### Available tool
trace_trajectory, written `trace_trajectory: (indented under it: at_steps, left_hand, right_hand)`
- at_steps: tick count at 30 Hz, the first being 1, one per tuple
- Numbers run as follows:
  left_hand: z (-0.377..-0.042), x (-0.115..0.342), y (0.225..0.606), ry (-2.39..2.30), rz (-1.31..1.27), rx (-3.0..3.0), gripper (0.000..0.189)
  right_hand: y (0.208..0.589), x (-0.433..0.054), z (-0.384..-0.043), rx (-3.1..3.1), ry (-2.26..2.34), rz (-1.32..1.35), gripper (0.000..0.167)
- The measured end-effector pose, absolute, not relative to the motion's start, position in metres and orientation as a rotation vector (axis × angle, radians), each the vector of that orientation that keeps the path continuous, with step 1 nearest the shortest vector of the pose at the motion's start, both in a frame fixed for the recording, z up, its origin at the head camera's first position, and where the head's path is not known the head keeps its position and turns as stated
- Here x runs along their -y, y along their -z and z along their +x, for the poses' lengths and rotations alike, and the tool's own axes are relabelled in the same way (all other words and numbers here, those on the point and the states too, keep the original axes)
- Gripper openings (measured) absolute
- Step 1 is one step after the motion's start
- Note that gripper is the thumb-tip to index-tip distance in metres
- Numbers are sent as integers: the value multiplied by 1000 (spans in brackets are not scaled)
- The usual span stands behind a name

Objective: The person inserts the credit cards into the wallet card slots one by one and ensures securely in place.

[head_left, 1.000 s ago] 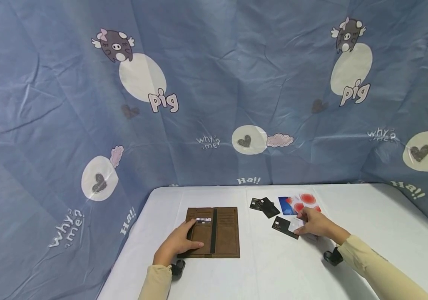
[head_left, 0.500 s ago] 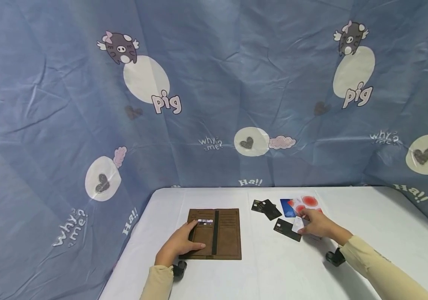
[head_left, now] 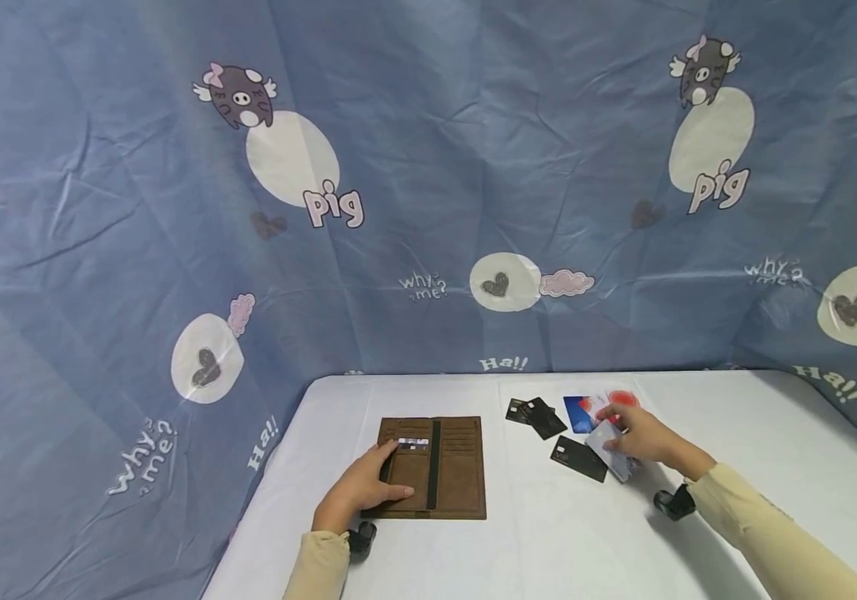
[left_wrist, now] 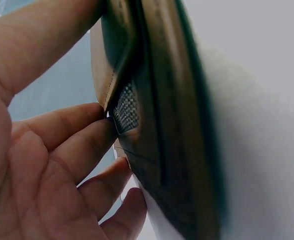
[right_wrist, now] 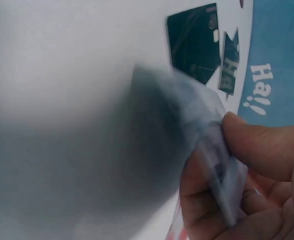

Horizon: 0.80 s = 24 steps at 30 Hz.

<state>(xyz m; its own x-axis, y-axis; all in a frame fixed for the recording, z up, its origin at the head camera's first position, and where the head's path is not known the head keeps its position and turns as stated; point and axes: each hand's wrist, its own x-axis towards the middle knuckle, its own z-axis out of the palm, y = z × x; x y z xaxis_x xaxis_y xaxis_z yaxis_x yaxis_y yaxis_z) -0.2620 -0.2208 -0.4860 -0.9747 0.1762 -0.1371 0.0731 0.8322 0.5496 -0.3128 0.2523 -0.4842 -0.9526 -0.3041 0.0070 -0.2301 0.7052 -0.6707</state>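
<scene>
A brown bifold wallet [head_left: 458, 475] lies unfolded, a dark strap down its middle and a card [head_left: 413, 444] showing in a left-side slot. My left hand [head_left: 359, 490] rests over its left edge, thumb stretched across the inside; the left wrist view shows fingertips touching the wallet [left_wrist: 156, 150]. My right hand [head_left: 646, 435] pinches a pale, whitish card [head_left: 603, 437] between thumb and fingers. In the right wrist view that card [right_wrist: 201, 115] is tilted and blurred, with its shadow on the cloth. Beside it lies a black VIP card [head_left: 577, 457].
Two overlapping black cards [head_left: 544, 418] lie farther back, between wallet and right hand. Behind the right hand are a blue card [head_left: 577, 414] and a red-and-white patterned card [head_left: 623, 398]. A white cloth [head_left: 518, 533] covers the table; a blue printed curtain [head_left: 398, 333] hangs behind.
The right hand has lifted and tilted the pale card, drawing it slightly right, so more of the black VIP card shows. The left hand stays on the wallet.
</scene>
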Motion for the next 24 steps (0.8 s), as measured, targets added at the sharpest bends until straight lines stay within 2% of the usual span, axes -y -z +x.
trace_trajectory:
  at_steps: [14,24]
  left_hand:
    - [-261,223,488,-840,221,-2830,90]
    - [-260,222,486,-845,201,-2829,90]
  right_hand:
    - [473,-242,-323,-2707,1277,-294,41]
    - [467,-234,-338,-2610,1355,-245,46]
